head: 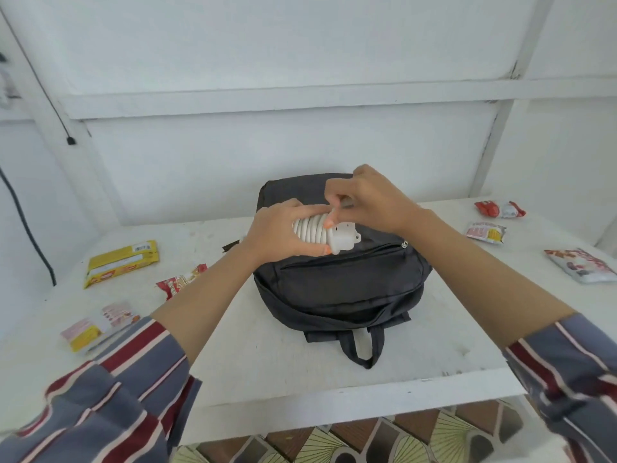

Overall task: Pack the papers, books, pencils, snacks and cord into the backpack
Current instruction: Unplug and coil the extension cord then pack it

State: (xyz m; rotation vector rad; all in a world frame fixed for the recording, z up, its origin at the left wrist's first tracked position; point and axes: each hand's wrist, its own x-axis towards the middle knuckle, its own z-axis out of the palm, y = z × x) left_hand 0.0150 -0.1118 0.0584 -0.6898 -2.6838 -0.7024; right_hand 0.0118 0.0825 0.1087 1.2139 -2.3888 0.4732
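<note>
**Coiled cord held over the backpack**

At centre frame, the left hand (280, 232) has its fingers (309, 208) curled tight round a white coiled cord (314, 230) and its plug. The right hand (370, 202) pinches the coil's top. Both hover above the black backpack (340, 285) lying on the white surface (253, 355), with snack packets (122, 262) at either side.

A: Count on the tabletop (267, 355)?
B: Backpack (337, 285): 1. Coiled white cord (314, 233): 1. Snack packets: 6.
A: Split?
B: 3 left: yellow packet (122, 262), red packet (182, 282), pink-yellow packet (100, 325). 3 right: red-white packet (499, 208), middle packet (485, 232), near packet (581, 265). Hands: 2, left hand (280, 232), right hand (367, 202).
</note>
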